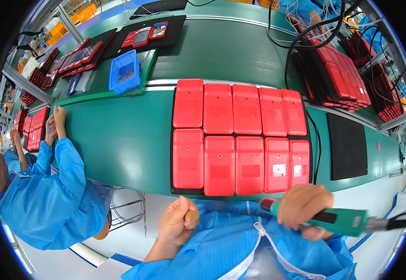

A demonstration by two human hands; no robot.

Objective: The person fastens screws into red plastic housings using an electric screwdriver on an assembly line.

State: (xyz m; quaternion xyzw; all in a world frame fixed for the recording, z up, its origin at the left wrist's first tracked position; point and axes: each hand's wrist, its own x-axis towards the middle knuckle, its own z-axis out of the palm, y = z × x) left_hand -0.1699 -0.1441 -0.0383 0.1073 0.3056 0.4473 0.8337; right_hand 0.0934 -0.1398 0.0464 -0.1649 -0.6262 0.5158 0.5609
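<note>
My right hand (305,205) is wrapped round a green electric screwdriver (343,221), held level in front of my body. Its red front end (268,205) points left, and a cable leaves its rear to the right. Closed into a fist near the table's front edge, my left hand (179,219) hides whatever its fingers may hold. Just beyond both hands, several red plastic device housings (218,163) lie in two rows on a black foam mat (187,191). They show small screw holes and pale rectangular patches. Neither hand touches them.
A blue bin (124,72) of small metal parts stands at the back left. Stacked red housings (338,74) sit at the back right under hanging black cables (289,51). A bare black mat (346,147) lies on the right. At left, a co-worker in blue (53,200) sits at the bench.
</note>
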